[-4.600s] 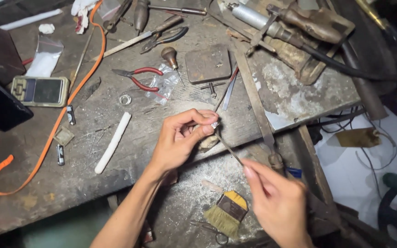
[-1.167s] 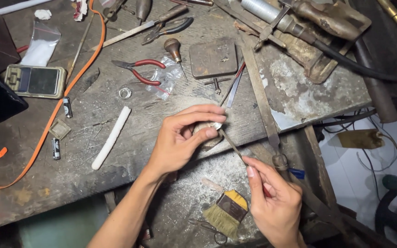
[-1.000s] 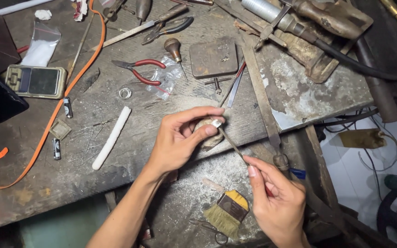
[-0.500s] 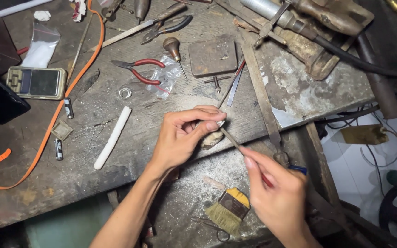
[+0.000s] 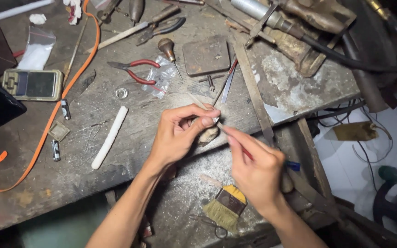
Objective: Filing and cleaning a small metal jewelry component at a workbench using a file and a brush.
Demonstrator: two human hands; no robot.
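Now left hand (image 5: 178,135) pinches a small piece (image 5: 206,135) while right hand (image 5: 256,172) clasps a thin file (image 5: 229,136).

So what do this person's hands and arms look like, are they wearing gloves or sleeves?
No gloves and no sleeves in view: the left hand and right hand are bare, and so are both forearms up to the picture's edge. No rings, watch or bracelet show. The fingernails look short; finer detail is too small to tell.

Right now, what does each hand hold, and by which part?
The left hand pinches a small workpiece between thumb and fingertips; what it is cannot be told. The right hand grips a thin file by its handle end, tip at the piece.
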